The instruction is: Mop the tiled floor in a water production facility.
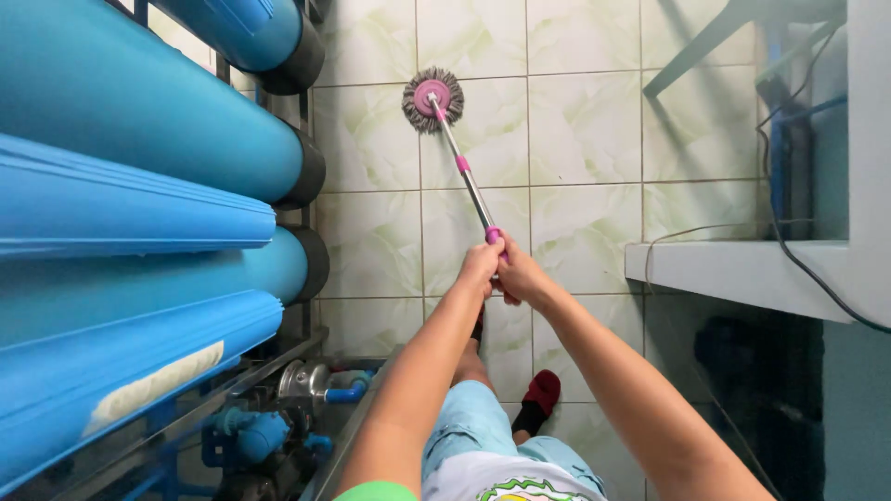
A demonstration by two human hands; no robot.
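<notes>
- Nearest: person's legs in light jeans, feet in dark red slippers [540,394] on the floor [575,139], pale green-veined tiles.
- Both arms stretched fwd, meeting at centre of view.
- Left hand [479,266] & right hand [520,276] side by side, touching, both w/ fingers closed round the near end of the mop handle [469,181]. Left sits a bit higher/further up the pole, right just below & beside it; neither clearly nearer the head end by much.
- Key relation: handle's long axis runs from the hands up & slightly left in view, i.e. away from the person across the floor. Thin metal pole w/ pink collars: one right at the fingers, one approx. midway.
- Far end: round mop head [432,98], grey fringe w/ pink disc in middle, lying flat on the tiles, well apart from the hands, straight ahead & a little left.
- Mop head is near the black end caps of the blue tubes [139,121], not touching as far as I can tell.
- Left side: big blue tubes stacked horizontally on a metal rack, blue pipe fittings & a valve [311,382] low down near the left arm.
- Right side: white ledge [733,269] w/ a dark cable [798,260] hanging over it; dark gap below.
- Far right top: shadowed frame & more cables, details unclear.
</notes>
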